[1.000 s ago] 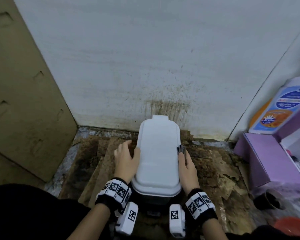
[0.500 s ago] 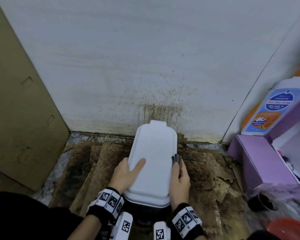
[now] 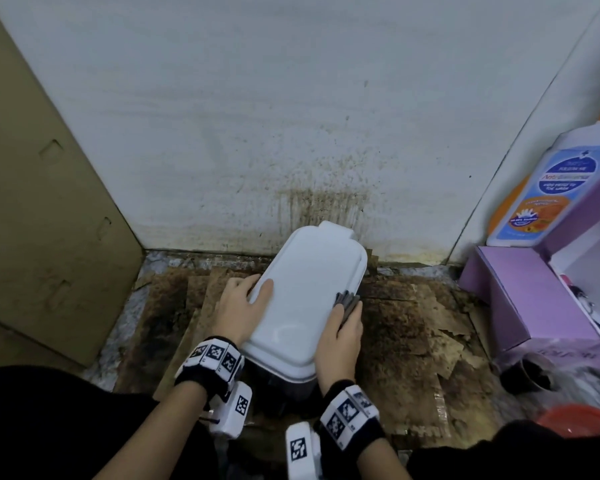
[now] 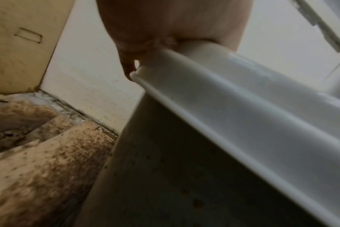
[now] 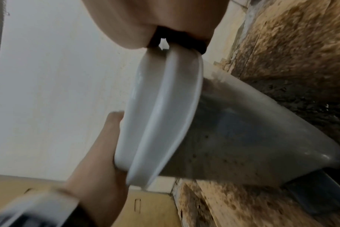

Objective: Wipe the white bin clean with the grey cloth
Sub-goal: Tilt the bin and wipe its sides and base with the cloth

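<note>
The white bin (image 3: 305,299) with its lid shut stands on dirty cardboard near the wall, its far end swung to the right. My left hand (image 3: 243,306) grips its left rim, thumb on the lid and fingers under the edge; the left wrist view shows that hand (image 4: 165,23) on the bin's rim (image 4: 223,138). My right hand (image 3: 342,336) holds the folded grey cloth (image 3: 347,301) against the bin's right rim. In the right wrist view the dark cloth (image 5: 196,46) sits between my right hand (image 5: 155,18) and the bin (image 5: 165,107), whose speckled side wall shows.
A stained white wall (image 3: 291,133) rises just behind the bin. A cardboard panel (image 3: 42,220) leans at the left. At the right stand a purple box (image 3: 527,299) with a bottle (image 3: 548,199), a dark cup (image 3: 527,375) and a red bowl (image 3: 582,419).
The bin's far end has swung to the right. My left thumb has moved up onto the lid. My right hand with the cloth stays on the right rim.
</note>
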`<action>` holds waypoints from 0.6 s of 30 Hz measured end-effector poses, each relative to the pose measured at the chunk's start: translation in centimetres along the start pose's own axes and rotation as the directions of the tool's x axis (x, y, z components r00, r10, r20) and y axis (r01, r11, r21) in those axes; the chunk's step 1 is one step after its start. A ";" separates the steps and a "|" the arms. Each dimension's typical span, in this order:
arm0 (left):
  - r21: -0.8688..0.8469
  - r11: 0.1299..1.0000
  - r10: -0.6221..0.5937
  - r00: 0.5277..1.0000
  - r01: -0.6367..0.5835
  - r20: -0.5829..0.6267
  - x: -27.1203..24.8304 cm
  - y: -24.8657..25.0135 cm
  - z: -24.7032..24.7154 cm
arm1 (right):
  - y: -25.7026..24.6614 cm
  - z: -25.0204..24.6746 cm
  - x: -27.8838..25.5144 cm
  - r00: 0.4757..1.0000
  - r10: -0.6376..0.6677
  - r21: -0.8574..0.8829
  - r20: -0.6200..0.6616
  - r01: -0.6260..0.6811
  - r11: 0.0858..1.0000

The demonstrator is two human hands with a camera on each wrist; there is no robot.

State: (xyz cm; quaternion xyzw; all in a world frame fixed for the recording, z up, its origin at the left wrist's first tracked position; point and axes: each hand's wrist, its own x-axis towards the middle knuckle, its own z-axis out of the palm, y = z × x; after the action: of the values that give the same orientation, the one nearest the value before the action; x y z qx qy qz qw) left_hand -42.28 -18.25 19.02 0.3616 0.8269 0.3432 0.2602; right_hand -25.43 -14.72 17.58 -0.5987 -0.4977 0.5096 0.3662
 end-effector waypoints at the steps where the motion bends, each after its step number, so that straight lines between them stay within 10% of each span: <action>1: 0.041 0.999 -0.018 0.999 0.019 -0.038 -0.4 0.2 0.0 | -0.3 -0.2 0.6 0.999 0.022 0.002 0.028 -0.022 1.000; 18: -0.204 0.954 -0.244 0.965 0.222 -0.093 -8.2 -0.5 3.4 | -4.1 -3.4 14.6 0.957 -0.017 -0.069 0.288 0.039 0.997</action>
State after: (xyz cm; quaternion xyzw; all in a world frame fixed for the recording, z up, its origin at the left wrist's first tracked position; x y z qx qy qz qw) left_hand -35.22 -23.62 18.05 0.2140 0.8407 0.4086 0.2837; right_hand -23.25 0.61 18.63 -0.5243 -0.5726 0.5671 0.2748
